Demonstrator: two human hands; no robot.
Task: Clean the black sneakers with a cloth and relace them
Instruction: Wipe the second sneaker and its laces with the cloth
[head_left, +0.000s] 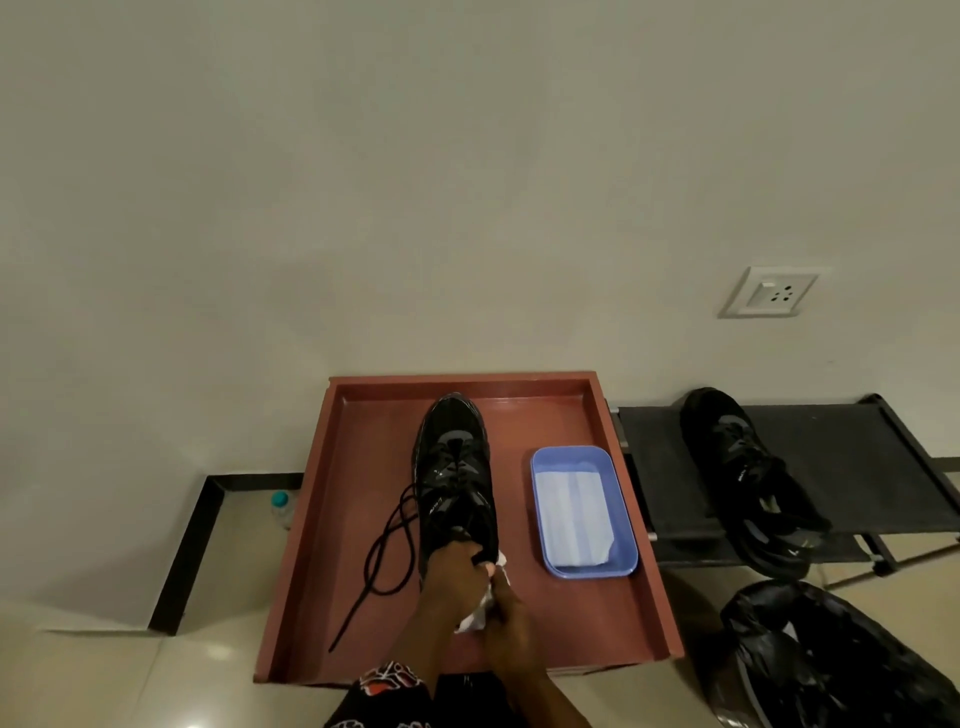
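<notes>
Head view looks down on a red-brown tray (634, 618) set against a pale wall. 1 black sneaker (457, 467) lies on the tray, toe toward the wall, heel toward the person. Its black lace (387, 545) trails off in loops over the tray floor to the left of the shoe. The left hand (457, 574) grips the heel end of the sneaker, fingers curled over the collar. The right hand (506, 621) sits just beside it and pinches a white cloth (475, 618), which is pressed against the shoe's heel between the 2 hands. A blue tub (626, 545) with a folded white cloth inside rests on the tray to the right of the sneaker. A 2nd black sneaker (737, 462) lies on a black rack (654, 467) to the right of the tray. A black plastic bag (821, 654) sits on the floor below the rack.
</notes>
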